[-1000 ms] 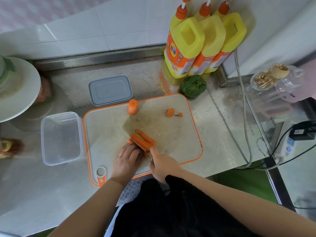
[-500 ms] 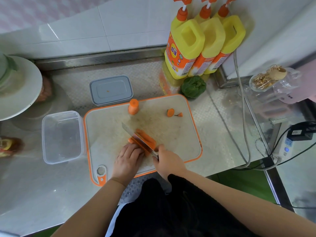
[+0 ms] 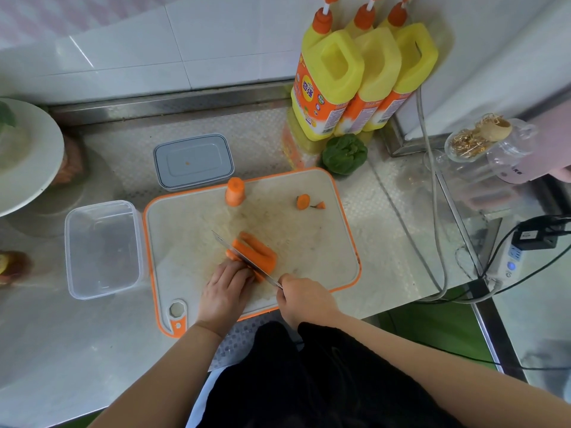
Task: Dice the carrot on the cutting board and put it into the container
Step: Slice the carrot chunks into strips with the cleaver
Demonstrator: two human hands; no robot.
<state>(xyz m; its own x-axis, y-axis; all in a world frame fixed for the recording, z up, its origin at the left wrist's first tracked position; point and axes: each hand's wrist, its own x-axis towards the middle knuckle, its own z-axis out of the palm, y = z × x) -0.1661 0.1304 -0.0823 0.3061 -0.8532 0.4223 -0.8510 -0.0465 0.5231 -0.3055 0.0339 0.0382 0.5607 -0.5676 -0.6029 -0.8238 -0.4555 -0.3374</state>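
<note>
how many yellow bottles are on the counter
3, in a tight row against the back wall, behind the cutting board's far right corner: the front one, the middle one, the rear one. More behind them cannot be ruled out.

Three yellow bottles (image 3: 364, 78) with orange caps stand in a row at the back of the steel surface (image 3: 386, 236), against the white tiled wall (image 3: 185, 47). A green pepper (image 3: 344, 154) lies just in front of them. A grey lid (image 3: 194, 162) with an orange speck on it lies flat on the surface further left. At the left edge sits a white plate (image 3: 27, 156). To the right, a clear glass jar (image 3: 491, 143) holds golden bits, and a grey cable (image 3: 432, 196) runs down past it. A power strip (image 3: 513, 257) with a black plug lies at the far right, dark cords trailing from it.
</note>
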